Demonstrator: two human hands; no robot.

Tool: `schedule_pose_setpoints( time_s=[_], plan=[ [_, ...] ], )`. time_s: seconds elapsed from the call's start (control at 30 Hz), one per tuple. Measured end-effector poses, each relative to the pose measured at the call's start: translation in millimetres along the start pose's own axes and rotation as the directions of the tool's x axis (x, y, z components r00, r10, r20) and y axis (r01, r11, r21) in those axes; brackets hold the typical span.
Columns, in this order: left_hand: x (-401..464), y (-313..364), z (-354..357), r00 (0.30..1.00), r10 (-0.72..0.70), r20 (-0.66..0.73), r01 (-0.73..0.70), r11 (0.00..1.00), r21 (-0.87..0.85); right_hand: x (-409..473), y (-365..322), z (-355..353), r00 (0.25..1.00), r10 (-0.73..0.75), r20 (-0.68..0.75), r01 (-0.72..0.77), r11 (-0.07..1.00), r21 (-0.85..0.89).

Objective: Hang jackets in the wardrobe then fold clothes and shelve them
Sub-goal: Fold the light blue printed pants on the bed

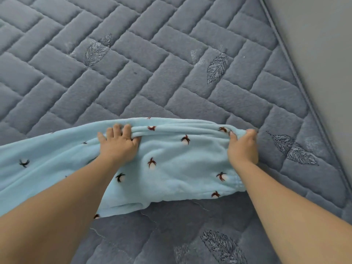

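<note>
**Fleece garment gripped along its far edge on the quilted bed**

Pale blue fleece, printed with small dark and rust-red motifs, makes up the soft garment (167,164) laid across the near part of a grey-blue quilted mattress cover (133,73) stitched in a brick pattern with embroidered leaves. The garment's long axis runs left to right across the bed, its left end passing out of view at the left edge and its right end stopping short of the mattress's piped right edge, beyond which a plain grey wall (320,44) is seen.

The gathered far edge of the garment is held at two points. The left hand (119,144) is curled over the bunched fold near the garment's middle, fingers wrapped over the top. The right hand (242,144) pinches the same fold at the garment's right end, thumb and fingers closed on the cloth. Both hands lie on the far side of the cloth from the body, roughly level with each other.

A fold appears to be in hand: the held edge would most likely be drawn across the short axis, toward the near edge. Nothing of a wardrobe or shelf is shown.
</note>
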State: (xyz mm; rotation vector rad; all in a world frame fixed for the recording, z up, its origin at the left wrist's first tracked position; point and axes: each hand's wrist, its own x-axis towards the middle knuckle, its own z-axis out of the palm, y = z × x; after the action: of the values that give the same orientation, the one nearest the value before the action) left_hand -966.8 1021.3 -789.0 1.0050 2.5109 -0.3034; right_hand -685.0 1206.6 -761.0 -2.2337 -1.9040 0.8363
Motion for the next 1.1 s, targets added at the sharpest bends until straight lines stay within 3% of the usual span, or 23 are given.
schedule_pose_setpoints(
  time_s=[0.1,0.17,0.23,0.33,0.47,0.57,0.67,0.73,0.9,0.97,1.1],
  plan=[
    [8,4,1,1.0,-0.016,0.025,0.017,1.0,-0.007,-18,-18,16,0.938,-0.314,-0.147,0.261,0.919,-0.295],
    [7,0,0,1.0,0.016,-0.006,-0.016,0.999,-0.031,-39,-31,31,0.863,-0.504,-0.044,0.46,0.817,-0.348],
    [2,-12,-1,0.99,0.084,-0.113,-0.094,0.992,-0.08,-63,-42,51,0.793,-0.595,0.131,0.597,0.717,-0.36],
    [-15,-48,-5,0.976,0.151,-0.158,-0.163,0.984,-0.069,-98,-58,81,0.735,-0.562,0.379,0.678,0.618,-0.398],
    [-41,-127,-7,0.986,0.117,-0.119,-0.121,0.992,-0.023,-153,-96,110,0.687,-0.587,0.428,0.725,0.591,-0.354],
    [-61,-201,1,0.994,0.048,-0.097,-0.051,0.998,-0.027,-206,-130,136,0.537,-0.68,0.5,0.843,0.461,-0.277],
    [-86,-278,11,0.992,-0.107,0.064,0.113,0.987,-0.111,-265,-165,165,0.375,-0.743,0.554,0.927,0.311,-0.211],
    [-106,-324,20,0.981,-0.136,0.142,0.155,0.978,-0.136,-305,-185,187,0.298,-0.756,0.582,0.955,0.238,-0.18],
    [-156,-411,40,0.98,-0.182,0.085,0.187,0.981,-0.058,-386,-216,238,0.156,-0.695,0.702,0.985,0.06,-0.159],
    [-167,-434,46,0.983,-0.163,0.087,0.164,0.986,-0.003,-406,-226,252,0.149,-0.685,0.713,0.981,0.012,-0.193],
    [-147,-469,23,0.961,-0.218,0.17,0.238,0.966,-0.105,-415,-263,258,0.314,-0.688,0.655,0.945,0.16,-0.285]
  ],
)
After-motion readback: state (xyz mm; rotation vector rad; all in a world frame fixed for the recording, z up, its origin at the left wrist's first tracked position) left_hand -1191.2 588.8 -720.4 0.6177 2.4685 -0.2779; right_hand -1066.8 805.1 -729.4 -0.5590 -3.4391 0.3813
